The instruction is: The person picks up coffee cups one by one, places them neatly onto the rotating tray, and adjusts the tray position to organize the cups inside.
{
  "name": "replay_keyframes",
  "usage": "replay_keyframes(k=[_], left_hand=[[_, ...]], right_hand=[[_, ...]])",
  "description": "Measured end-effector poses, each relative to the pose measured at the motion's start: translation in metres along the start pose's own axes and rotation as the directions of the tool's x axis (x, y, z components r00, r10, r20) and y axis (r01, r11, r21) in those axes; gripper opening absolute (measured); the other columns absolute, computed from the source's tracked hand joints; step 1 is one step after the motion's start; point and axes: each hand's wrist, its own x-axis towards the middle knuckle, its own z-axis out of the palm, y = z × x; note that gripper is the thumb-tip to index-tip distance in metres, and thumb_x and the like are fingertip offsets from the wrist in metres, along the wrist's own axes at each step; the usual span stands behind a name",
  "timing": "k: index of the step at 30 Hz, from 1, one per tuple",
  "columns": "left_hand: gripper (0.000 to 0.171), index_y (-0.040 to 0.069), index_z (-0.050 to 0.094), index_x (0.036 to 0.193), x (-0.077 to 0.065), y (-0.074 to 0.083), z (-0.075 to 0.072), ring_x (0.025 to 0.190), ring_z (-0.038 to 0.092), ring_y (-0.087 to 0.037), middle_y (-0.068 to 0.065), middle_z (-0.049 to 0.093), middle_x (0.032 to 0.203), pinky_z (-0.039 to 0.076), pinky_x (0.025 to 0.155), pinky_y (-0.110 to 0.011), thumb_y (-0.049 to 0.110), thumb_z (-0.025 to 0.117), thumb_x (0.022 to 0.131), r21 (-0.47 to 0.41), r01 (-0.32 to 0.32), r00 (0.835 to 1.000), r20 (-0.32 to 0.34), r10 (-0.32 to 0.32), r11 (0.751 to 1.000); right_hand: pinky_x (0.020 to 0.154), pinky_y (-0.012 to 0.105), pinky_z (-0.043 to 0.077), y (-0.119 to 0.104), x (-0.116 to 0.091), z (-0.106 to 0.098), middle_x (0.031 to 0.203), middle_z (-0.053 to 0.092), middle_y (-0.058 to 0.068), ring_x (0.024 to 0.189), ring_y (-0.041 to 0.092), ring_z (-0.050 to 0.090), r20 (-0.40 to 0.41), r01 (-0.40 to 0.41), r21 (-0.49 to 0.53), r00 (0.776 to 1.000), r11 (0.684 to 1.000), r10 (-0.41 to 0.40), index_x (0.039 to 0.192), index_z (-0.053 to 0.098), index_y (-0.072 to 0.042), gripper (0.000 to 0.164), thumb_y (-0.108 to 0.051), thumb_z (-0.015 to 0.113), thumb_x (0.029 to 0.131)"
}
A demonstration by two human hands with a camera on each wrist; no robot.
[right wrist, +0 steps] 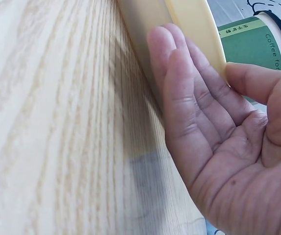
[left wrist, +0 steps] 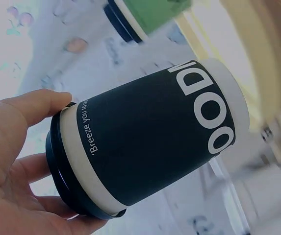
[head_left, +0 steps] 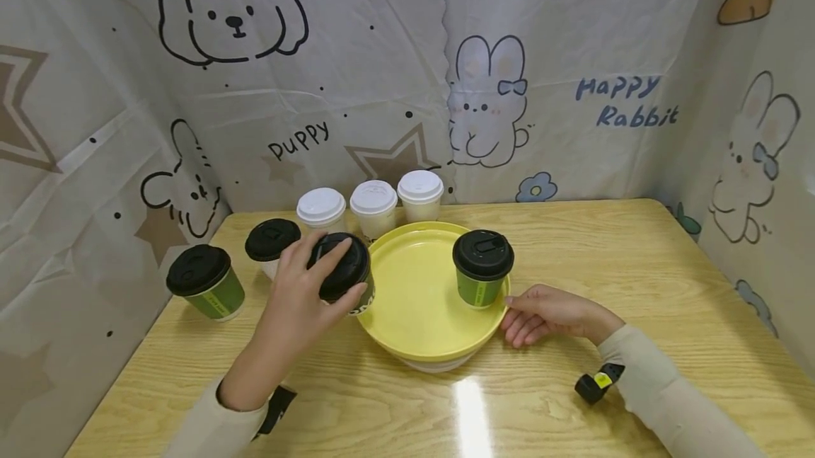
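Observation:
My left hand (head_left: 299, 295) grips a black-sleeved paper coffee cup (left wrist: 155, 132) by its black lid, thumb on one side and fingers on the other. The cup hangs at the left rim of a round yellow tray (head_left: 414, 330), overlapping it in the head view. On the tray's right side stands a green coffee cup (head_left: 480, 281) with a black lid. My right hand (head_left: 547, 313) touches the tray's right edge, the thumb tip at the rim and the loosely extended fingers (right wrist: 179, 93) lying along the side below it.
At the left stand another green cup (head_left: 216, 295) with a black lid and a black-lidded cup (head_left: 270, 240) partly behind my left hand. White-lidded cups (head_left: 374, 203) line up behind the tray. A pale base (head_left: 439, 364) shows under it. Printed cloth (head_left: 382, 90) walls the wooden table (head_left: 605, 253).

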Motion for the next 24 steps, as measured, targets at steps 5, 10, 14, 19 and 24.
replay_keyframes(k=[5,10,14,19,24], left_hand=[[0.058,0.008,0.065,0.124,0.009,0.020,0.015,0.118,0.046,-0.043,-0.023,0.049,0.133,0.049,0.087,-0.055,0.028,0.084,0.074,-0.075,-0.076,0.997,0.027,0.078,0.994],[0.058,0.010,0.064,0.126,0.013,0.036,0.027,0.122,0.045,-0.039,-0.022,0.047,0.137,0.050,0.089,-0.053,0.031,0.083,0.076,-0.138,-0.117,0.988,0.081,0.129,0.984],[0.057,0.011,0.063,0.127,0.013,0.045,0.037,0.126,0.043,-0.036,-0.020,0.046,0.139,0.049,0.093,-0.051,0.033,0.081,0.077,-0.180,-0.129,0.981,0.118,0.151,0.975],[0.056,0.013,0.063,0.128,0.013,0.054,0.052,0.126,0.043,-0.033,-0.018,0.046,0.138,0.047,0.096,-0.046,0.036,0.079,0.079,-0.217,-0.147,0.971,0.153,0.183,0.965],[0.057,0.014,0.062,0.129,0.012,0.063,0.065,0.126,0.043,-0.032,-0.017,0.046,0.138,0.046,0.098,-0.044,0.037,0.078,0.080,-0.251,-0.156,0.962,0.182,0.205,0.955]], right_hand=[[0.065,0.026,0.057,-0.001,0.000,-0.001,0.084,0.072,0.010,0.073,0.015,0.070,0.001,0.002,-0.003,1.000,1.000,-0.002,0.103,0.064,0.014,0.048,-0.029,0.042,0.103],[0.065,0.026,0.057,-0.001,-0.001,-0.001,0.084,0.072,0.009,0.073,0.015,0.070,0.005,0.002,0.000,1.000,1.000,-0.002,0.102,0.064,0.013,0.048,-0.029,0.042,0.103],[0.065,0.025,0.057,0.000,-0.001,-0.002,0.084,0.072,0.010,0.073,0.015,0.070,-0.001,0.001,0.005,1.000,1.000,-0.001,0.102,0.064,0.013,0.048,-0.030,0.042,0.103],[0.065,0.025,0.057,0.001,0.000,-0.002,0.084,0.072,0.010,0.073,0.014,0.070,-0.005,0.000,0.006,1.000,1.000,0.000,0.102,0.063,0.014,0.049,-0.030,0.042,0.103],[0.065,0.025,0.057,0.002,0.001,-0.002,0.084,0.072,0.009,0.072,0.014,0.070,-0.004,-0.001,0.001,1.000,1.000,0.001,0.102,0.064,0.013,0.050,-0.032,0.042,0.103]])
